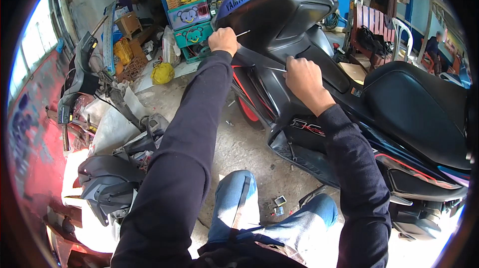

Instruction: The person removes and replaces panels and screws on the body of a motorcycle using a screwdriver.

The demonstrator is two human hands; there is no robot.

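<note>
A black scooter with blue and red trim, its seat (416, 108) on the right, stands across the view in front of me. My left hand (223, 42) is closed in a fist near the front body panel (279, 16), and a thin metal rod (243, 33) sticks out of it to the right. Over the middle of the scooter, my right hand (308, 81) grips another slim metal rod (273, 68) that points left. The handle ends of both rods are hidden in my fists. On the footboard (304, 161) lies a small metal tool (292, 151).
Dark dismantled scooter parts (107, 183) and bare handlebars (80, 76) crowd the left side. Behind stand plastic drawers (189, 15) topped with boxes, beside a yellow bag (162, 73). Small open boxes (280, 201) lie on the floor near my knees. Far right, a person (435, 51) sits.
</note>
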